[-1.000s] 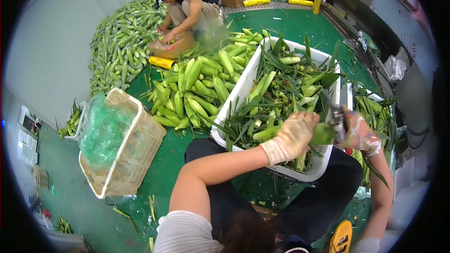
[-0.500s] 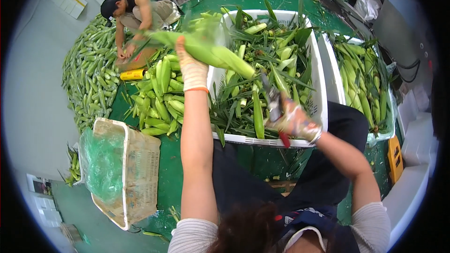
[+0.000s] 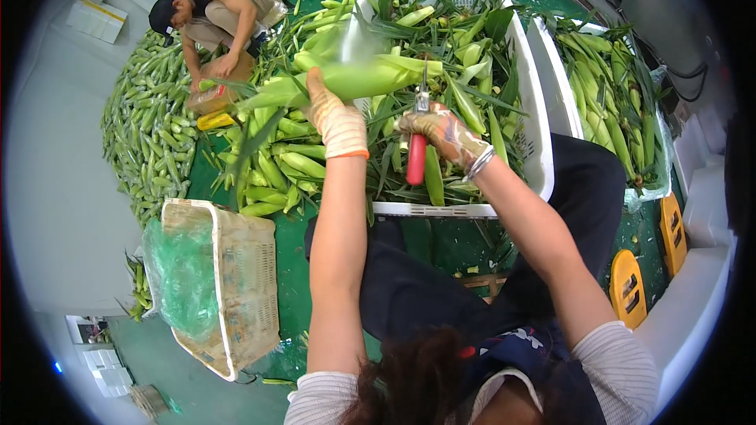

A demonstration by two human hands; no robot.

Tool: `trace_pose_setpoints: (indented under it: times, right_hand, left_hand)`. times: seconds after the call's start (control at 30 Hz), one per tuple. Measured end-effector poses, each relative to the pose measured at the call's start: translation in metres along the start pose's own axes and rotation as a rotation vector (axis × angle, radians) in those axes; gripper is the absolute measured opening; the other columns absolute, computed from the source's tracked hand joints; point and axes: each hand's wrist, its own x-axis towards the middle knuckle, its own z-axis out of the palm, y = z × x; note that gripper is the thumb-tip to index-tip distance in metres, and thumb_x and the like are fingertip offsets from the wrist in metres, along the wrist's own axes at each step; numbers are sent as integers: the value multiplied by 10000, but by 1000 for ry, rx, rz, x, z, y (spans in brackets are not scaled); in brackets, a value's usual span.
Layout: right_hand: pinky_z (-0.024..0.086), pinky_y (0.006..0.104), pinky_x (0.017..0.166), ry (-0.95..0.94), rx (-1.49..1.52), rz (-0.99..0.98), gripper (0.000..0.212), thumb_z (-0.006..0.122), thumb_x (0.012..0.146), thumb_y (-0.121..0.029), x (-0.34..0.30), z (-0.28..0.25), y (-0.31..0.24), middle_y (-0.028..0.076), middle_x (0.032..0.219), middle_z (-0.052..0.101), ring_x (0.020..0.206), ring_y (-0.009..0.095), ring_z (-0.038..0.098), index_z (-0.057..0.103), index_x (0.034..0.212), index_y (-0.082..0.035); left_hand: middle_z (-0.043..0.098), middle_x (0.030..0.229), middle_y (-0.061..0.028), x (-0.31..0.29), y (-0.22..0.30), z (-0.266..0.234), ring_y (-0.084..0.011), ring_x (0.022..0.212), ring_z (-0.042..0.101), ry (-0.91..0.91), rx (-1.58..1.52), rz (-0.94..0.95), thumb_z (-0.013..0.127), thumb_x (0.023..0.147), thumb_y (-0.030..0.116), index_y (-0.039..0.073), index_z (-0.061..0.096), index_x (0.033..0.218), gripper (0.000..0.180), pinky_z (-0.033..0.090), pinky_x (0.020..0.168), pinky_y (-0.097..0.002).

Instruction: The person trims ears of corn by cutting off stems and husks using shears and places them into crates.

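Observation:
Level across the near left of a white crate (image 3: 543,122), a green ear of corn (image 3: 370,79) in its husk is gripped by my gloved left hand (image 3: 337,120). Its leafy end points left, with a long leaf drooping below. My right hand (image 3: 450,135), in a patterned glove, is closed around red-handled pruning shears (image 3: 416,159). The blades point up and meet the right end of the ear; whether they cut into it I cannot tell. Husk leaves and trimmed pieces (image 3: 472,39) fill the crate beneath both hands.
Loose corn (image 3: 303,164) is heaped left of the crate. A crate with green plastic film (image 3: 223,299) stands nearer. More corn (image 3: 602,98) fills a container at right. At far left a person (image 3: 224,12) crouches over a box (image 3: 220,94) beside wrapped corn (image 3: 150,126).
My right hand has moved left and up, bringing the shears to the ear's right end. The ear has turned from slanting down to nearly level. The whole view has shifted slightly.

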Motion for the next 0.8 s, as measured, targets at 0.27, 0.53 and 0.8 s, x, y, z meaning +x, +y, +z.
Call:
trace_pose_setpoints:
  times: [0.27,0.53,0.8]
  right_hand:
    - [497,330,720,161,-412,180,628,755,671,-418,-38,-59,46,159,869,625,811,215,608,537,1047,35]
    - [467,315,718,73,-576,-22,495,770,674,-219,-18,-43,-9,115,913,599,811,196,553,519,1041,-3]
    - [514,250,553,54,231,98,382,653,770,-1,-44,-53,24,58,799,592,648,136,593,466,1102,-34]
  left_hand:
    - [577,932,-88,29,18,-1,-244,817,559,-77,-61,-163,709,776,258,23,552,1026,377,495,761,-394]
    - [609,910,-175,8,-12,10,-317,815,607,-367,36,-331,678,798,357,57,490,1038,428,489,799,-486]
    - [606,965,-172,27,13,-16,-317,885,593,-305,174,-242,618,828,473,52,483,1054,496,488,843,-455]
